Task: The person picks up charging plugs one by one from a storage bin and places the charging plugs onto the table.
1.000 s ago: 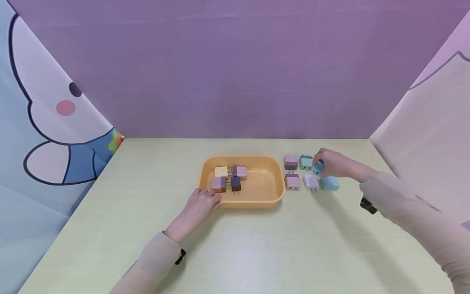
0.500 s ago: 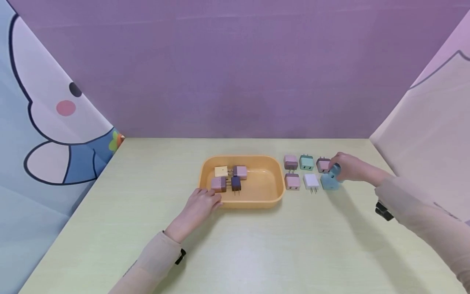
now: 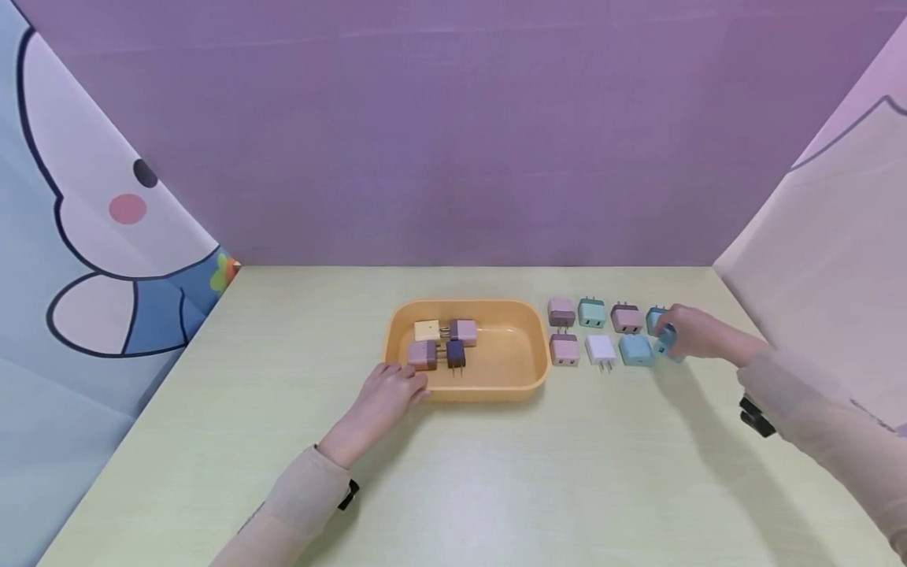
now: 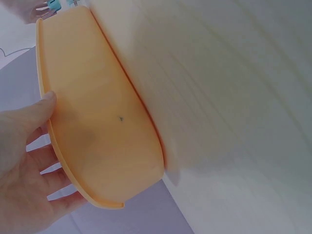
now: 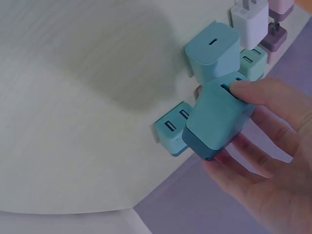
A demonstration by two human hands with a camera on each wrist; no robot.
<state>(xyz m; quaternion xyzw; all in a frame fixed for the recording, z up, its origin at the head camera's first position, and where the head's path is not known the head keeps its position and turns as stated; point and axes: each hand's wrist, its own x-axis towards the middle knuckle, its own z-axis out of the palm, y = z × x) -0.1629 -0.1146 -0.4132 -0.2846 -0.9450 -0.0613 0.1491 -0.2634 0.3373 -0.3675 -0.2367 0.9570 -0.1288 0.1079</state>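
My left hand (image 3: 383, 398) grips the near left rim of a yellow-orange tray (image 3: 506, 358). In the left wrist view its thumb lies on the outer wall and the fingers reach over the rim. Inside the tray lie a cream charger (image 3: 427, 331), two pink-and-purple chargers and a dark navy charger (image 3: 456, 354). My right hand (image 3: 694, 332) pinches a blue wall charger (image 5: 214, 117) between thumb and fingers. It is tilted above the table, at the right end of the charger rows. A blue two-port charger (image 5: 173, 127) is partly hidden behind it.
Right of the tray, chargers stand in two rows. The back row has a purple charger (image 3: 561, 313), a green charger (image 3: 591, 313) and a pink-purple charger (image 3: 627, 318). In front are a pink charger (image 3: 564, 351), a white charger (image 3: 600, 349) and a blue charger (image 3: 637, 351).
My right hand has moved right with the blue charger, from over the back row past the blue charger in front, uncovering the pink-purple charger. My left hand and the tray have stayed put.
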